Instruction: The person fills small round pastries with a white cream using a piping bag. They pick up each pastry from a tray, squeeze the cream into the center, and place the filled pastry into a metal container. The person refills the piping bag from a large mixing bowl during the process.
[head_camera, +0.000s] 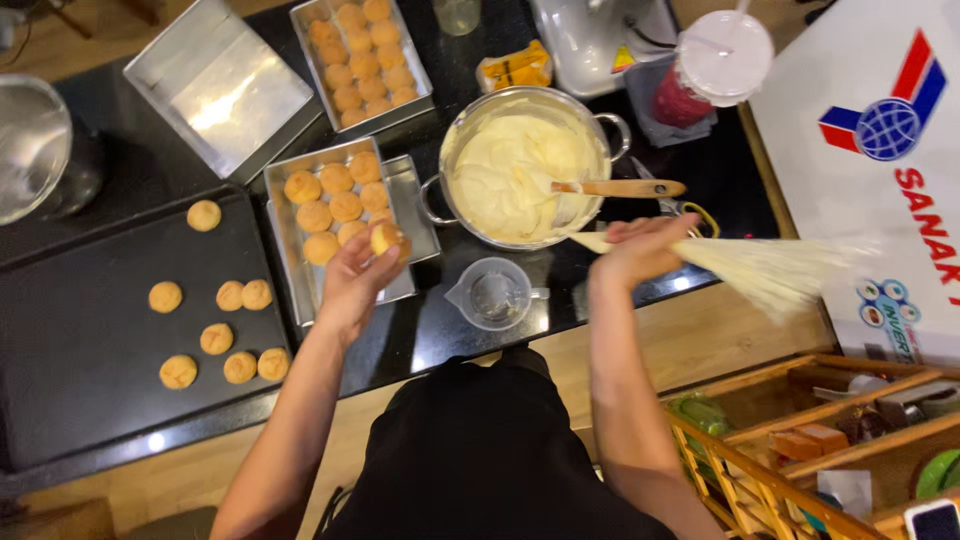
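— Left hand (352, 282) first: what has it got?

— Fingers curled round one small golden puff (387, 239), lifted just above the near corner of a steel tray (420, 225) that has more puffs laid in rows.

— And the right hand (640, 250)?

— Closed tight on a piping bag (770, 270) full of pale cream. The bag looks blurred; its fat end trails to the right, and its thin tip points left toward the puff, with a gap between them.

— What sits between the two hands?

— A clear measuring cup (492, 295) on the black counter, and beyond it a big steel pot (527, 165) of cream with a wooden-handled spatula (615, 188) resting in it.

— Anything off to the left?

— A dark baking sheet (90, 340) with eight loose puffs spread on it, well apart from the hands. Farther back stand a second full tray (365, 60) and an empty steel pan (220, 85).
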